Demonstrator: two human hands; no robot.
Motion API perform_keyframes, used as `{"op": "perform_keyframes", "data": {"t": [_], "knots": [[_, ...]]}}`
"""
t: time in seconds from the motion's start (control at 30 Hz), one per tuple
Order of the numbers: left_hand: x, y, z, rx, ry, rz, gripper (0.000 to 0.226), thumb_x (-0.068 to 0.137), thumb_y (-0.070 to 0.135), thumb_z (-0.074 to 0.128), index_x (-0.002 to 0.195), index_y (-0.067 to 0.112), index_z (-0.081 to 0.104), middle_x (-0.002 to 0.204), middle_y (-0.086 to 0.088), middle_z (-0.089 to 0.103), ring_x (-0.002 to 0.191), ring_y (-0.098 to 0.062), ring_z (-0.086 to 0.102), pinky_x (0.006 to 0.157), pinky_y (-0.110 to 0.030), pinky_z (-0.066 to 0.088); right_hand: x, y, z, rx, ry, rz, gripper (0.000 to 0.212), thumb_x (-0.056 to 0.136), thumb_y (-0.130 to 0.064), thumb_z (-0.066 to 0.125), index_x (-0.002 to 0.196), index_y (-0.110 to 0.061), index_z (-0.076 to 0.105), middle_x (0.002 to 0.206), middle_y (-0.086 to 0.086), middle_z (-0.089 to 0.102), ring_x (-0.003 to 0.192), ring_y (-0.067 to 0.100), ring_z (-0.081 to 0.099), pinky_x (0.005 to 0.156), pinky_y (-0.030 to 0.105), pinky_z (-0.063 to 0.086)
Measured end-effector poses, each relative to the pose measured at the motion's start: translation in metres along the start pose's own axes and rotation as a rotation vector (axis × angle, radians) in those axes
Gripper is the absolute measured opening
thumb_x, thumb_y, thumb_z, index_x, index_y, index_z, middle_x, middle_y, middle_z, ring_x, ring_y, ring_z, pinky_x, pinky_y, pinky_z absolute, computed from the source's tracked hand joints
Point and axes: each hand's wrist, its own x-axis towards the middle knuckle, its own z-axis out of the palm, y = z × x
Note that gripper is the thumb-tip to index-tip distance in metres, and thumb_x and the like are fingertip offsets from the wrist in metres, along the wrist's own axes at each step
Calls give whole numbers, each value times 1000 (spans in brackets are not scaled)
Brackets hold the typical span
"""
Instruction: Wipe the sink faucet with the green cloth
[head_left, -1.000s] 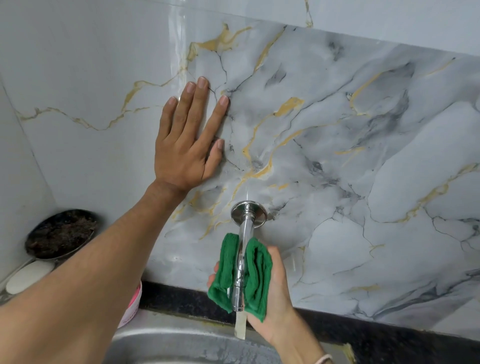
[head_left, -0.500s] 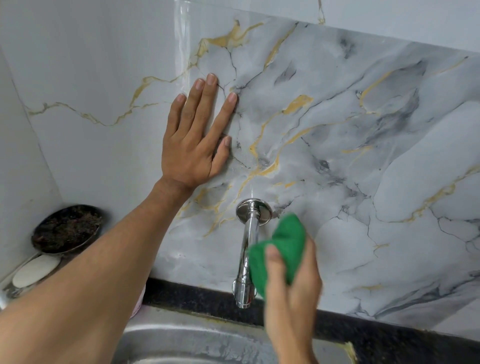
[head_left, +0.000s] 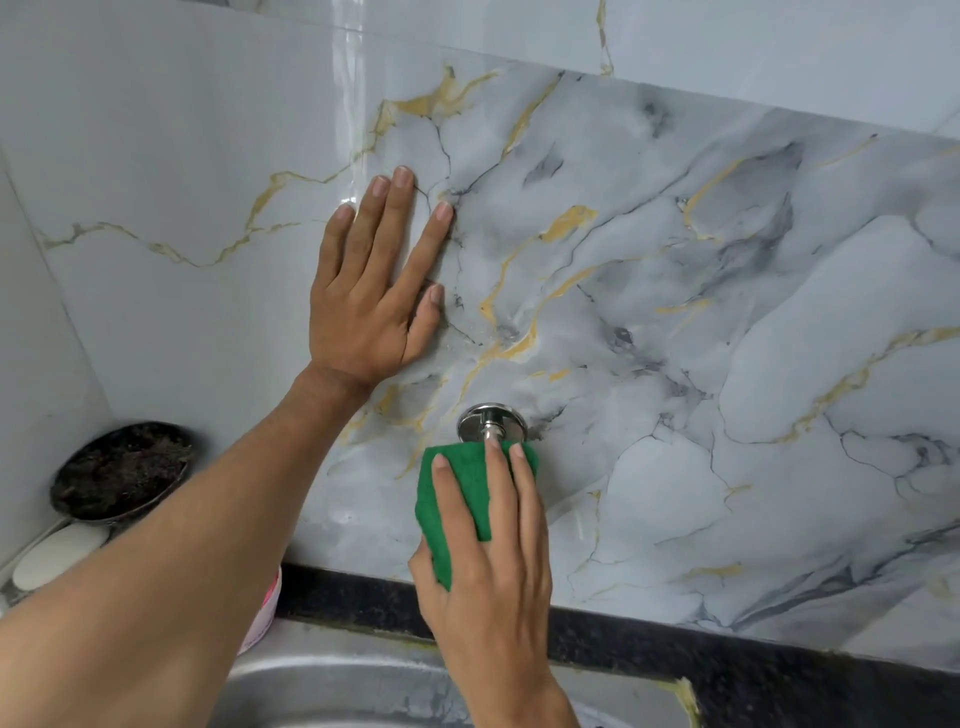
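The chrome faucet (head_left: 492, 420) comes out of the marble wall; only its round wall flange and the top of the stem show. The green cloth (head_left: 457, 499) covers the rest of the spout. My right hand (head_left: 493, 566) lies over the cloth from the front, fingers pointing up, pressing it around the spout just below the flange. My left hand (head_left: 371, 291) rests flat on the wall tile up and left of the faucet, fingers spread, holding nothing.
A steel sink (head_left: 332, 686) lies below, behind a black counter strip (head_left: 727, 654). In the left corner stand a dark round dish (head_left: 122, 470), a white soap bar (head_left: 57, 553) and a pink-and-white tub (head_left: 265, 608) partly hidden by my left forearm.
My right hand with the cloth has moved from the right side of the spout onto its front and up under the flange, hiding the spout. The left hand stays flat on the wall.
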Motion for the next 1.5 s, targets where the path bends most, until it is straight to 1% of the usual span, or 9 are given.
{"op": "perform_keyframes", "data": {"t": [0.27,0.43,0.53,0.63,0.77,0.87,1.13,1.33,1.5], "knots": [[16,26,-54,-89,-324,-122,62,108,36,33,165,13,23,169,-26,25,159,-38,23,129,-54,31,-50,3,-56,254,-212,21,73,61,-8,85,130,-25,70,149,12,57,140,29,51,109,38,53],[-9,92,-183,-727,-504,-621,41,106,42,45,136,15,56,138,-16,64,129,-27,59,107,-29,45,-101,35,-129,1308,-336,1083,55,53,-14,76,105,-34,75,103,-2,79,80,18,76,63,29,62],[-46,164,-280,-945,-719,-942,32,102,50,53,112,22,67,101,2,76,95,-12,70,84,-15,54,-152,87,-172,1860,-543,1535,61,73,-41,77,122,-5,73,121,31,73,105,48,73,86,59,60],[-67,244,-344,-1115,-1220,-1235,51,91,63,56,112,20,71,117,-4,77,109,-15,70,106,-41,56,-195,145,-212,2034,-646,1610,92,78,-75,65,133,-1,65,138,32,62,127,55,58,101,71,46],[-71,335,-381,-1269,-1543,-1493,54,94,59,66,112,9,75,106,-2,80,93,-12,74,88,-36,60,-217,201,-256,1922,-786,1566,104,63,-76,78,134,-1,64,142,30,60,131,51,56,106,71,44],[-74,387,-393,-1239,-1504,-1654,25,95,31,73,100,7,66,87,-3,76,70,-9,72,60,-26,63,-229,237,-282,1619,-834,1619,75,72,-55,86,125,-3,72,131,28,69,120,46,67,94,64,56],[-97,487,-402,-1119,-1433,-1664,42,73,-9,89,97,4,57,94,-21,73,77,-27,74,58,-33,63,-265,324,-313,845,-875,1228,7,98,-35,65,97,-31,60,109,-3,73,102,15,72,91,38,61],[-114,522,-378,-1081,-1408,-1770,57,78,-3,87,127,-3,57,117,-28,73,108,-46,72,95,-57,62,-277,366,-292,887,-899,1339,52,85,-4,79,130,-16,54,116,7,71,105,26,72,93,46,62],[-143,537,-377,-903,-1661,-1365,74,72,-10,88,137,1,55,107,-10,65,94,-25,65,75,-36,60,-288,369,-285,430,-1109,1058,82,74,-9,88,143,-9,45,141,9,56,132,28,55,113,38,47]]}}
